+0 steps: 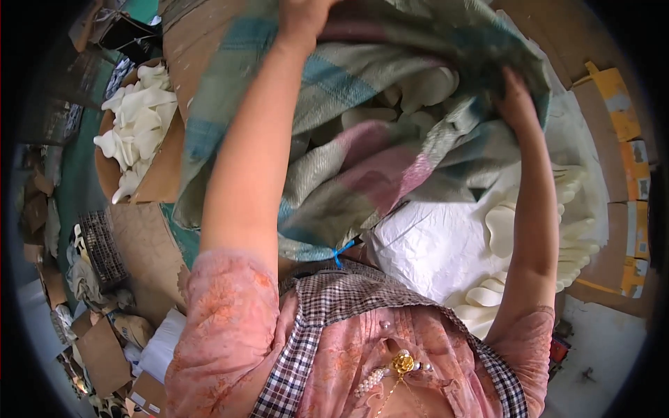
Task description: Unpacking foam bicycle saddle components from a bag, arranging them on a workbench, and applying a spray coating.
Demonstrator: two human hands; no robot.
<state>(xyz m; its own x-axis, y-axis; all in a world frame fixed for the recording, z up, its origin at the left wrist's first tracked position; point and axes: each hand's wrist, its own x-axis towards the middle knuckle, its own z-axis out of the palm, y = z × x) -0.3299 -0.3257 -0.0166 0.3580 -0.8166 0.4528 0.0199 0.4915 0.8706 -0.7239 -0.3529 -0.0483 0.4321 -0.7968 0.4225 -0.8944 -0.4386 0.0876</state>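
- Green floor (85, 160), nine o'clock; one box (155, 182), ten
- One checked sack (320, 177), one o'clock
- Left hand (304, 15), twelve: grip cut off
- Right hand (517, 101), two: grasping sack

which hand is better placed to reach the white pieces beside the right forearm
The right hand, probably: it is at the right side of the plaid sack, nearer those white pieces; the left hand is farther off, at the picture's top edge.

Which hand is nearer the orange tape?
Right. The right hand is at the sack, left of the orange tape; the left hand is farther left, across the sack.
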